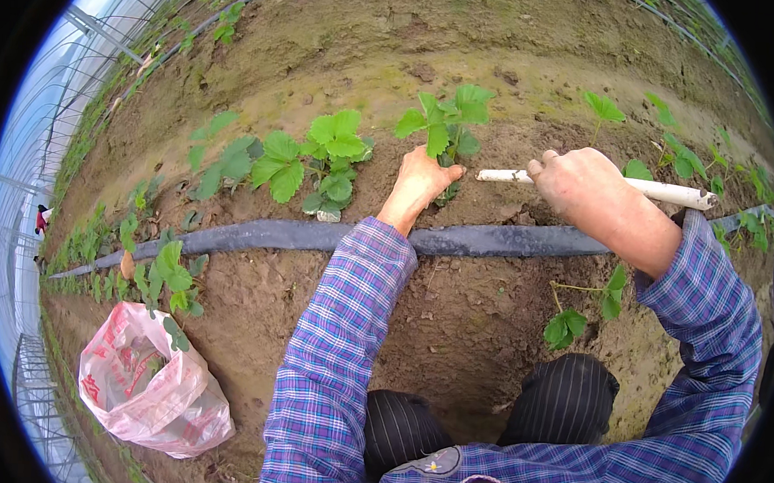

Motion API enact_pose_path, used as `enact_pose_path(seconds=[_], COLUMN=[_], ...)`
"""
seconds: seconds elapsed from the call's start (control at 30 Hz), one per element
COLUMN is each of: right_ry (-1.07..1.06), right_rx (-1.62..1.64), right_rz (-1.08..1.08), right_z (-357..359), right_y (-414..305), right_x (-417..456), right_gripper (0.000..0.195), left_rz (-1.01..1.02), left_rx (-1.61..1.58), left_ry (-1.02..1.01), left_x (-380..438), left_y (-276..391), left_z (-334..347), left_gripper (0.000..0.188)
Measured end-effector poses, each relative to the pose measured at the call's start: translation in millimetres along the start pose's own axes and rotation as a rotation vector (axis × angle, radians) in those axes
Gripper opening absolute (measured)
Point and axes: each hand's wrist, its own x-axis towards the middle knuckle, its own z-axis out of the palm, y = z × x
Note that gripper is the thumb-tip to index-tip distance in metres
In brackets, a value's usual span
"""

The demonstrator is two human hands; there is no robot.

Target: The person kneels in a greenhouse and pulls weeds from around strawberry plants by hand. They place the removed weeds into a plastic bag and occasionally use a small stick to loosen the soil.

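Note:
My left hand (423, 178) is at the base of a leafy strawberry plant (439, 124), beyond the dark flat irrigation hose (491, 240); its fingers are partly hidden by leaves, so its hold is unclear. My right hand (574, 182) is closed around a thin white rod or pipe (671, 192), held roughly level above the soil, one end pointing toward the plant. More strawberry plants (340, 136) grow to the left of my left hand. Near my right knee, a small strawberry plant (566, 327) lies low over the soil on the near side of the hose.
An open white plastic bag (186, 394) with red print stands on the soil at lower left. Strawberry plants (683, 157) also grow at the right. Greenhouse hoops (101, 31) line the left side, where a distant person (41, 219) is visible. My knees are at the bottom.

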Motion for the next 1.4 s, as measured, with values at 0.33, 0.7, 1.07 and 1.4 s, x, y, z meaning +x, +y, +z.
enact_pose_path(seconds=[0.33, 0.7, 1.07, 1.4], right_ry=[-0.318, 0.133, 0.036, -0.107], right_rx=[0.177, 0.403, 0.066, 0.018], right_rz=[-0.046, -0.205, 0.095, 0.036], right_z=[2.1, 49.8, 15.2, 18.9], right_y=[24.4, -21.0, 12.3, -3.8], right_x=[57.8, 34.3, -16.8, 33.0], right_gripper=[0.018, 0.022, 0.027, 0.022], left_rz=[-0.144, -0.143, -0.049, -0.055], left_rx=[-0.017, 0.594, -0.078, 0.014], left_ry=[-0.122, -0.388, 0.235, 0.157], left_x=[16.1, 42.7, -9.7, -11.9], left_y=[-11.1, 32.2, -13.5, -9.5], left_z=[-5.9, -22.6, 18.5, 16.5], left_gripper=[0.044, 0.038, 0.028, 0.031])
